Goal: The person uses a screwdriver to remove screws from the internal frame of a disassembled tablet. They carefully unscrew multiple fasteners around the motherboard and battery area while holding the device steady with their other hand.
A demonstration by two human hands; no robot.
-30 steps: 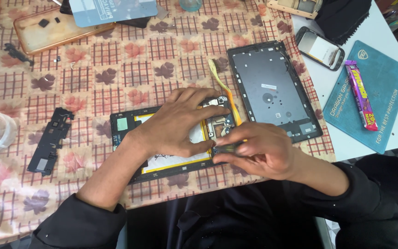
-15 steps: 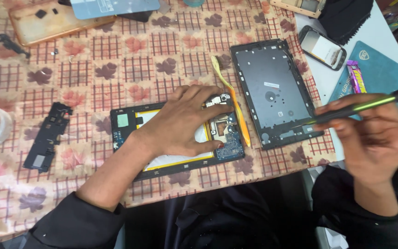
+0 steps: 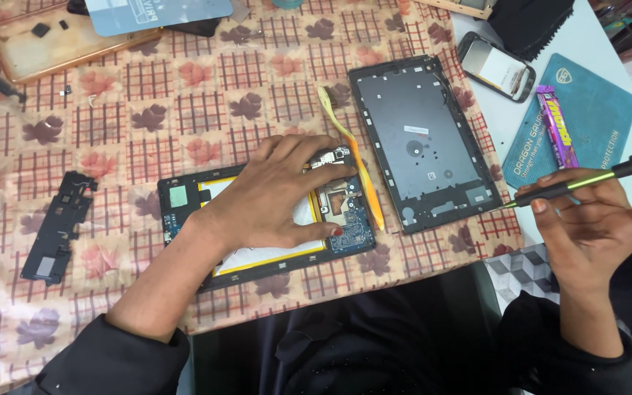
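Our left hand [image 3: 276, 197] lies flat, fingers [image 3: 309, 150] spread, palm down on the opened tablet [image 3: 265, 219], gripping nothing; the tablet sits on the tabletop [image 3: 148, 95] with its long axis left-right, tilted slightly up to the right. Our right hand [image 3: 597, 219] is raised off to the right, fingers closed around a thin screwdriver [image 3: 572, 185], tip pointing left toward the empty back cover [image 3: 426, 143]. A yellow pry tool [image 3: 352, 161] lies between tablet and cover.

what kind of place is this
Likely a small electronics repair bench: an opened tablet with bare circuit board, its removed back cover, a yellow pry tool, and a screwdriver in the right hand.
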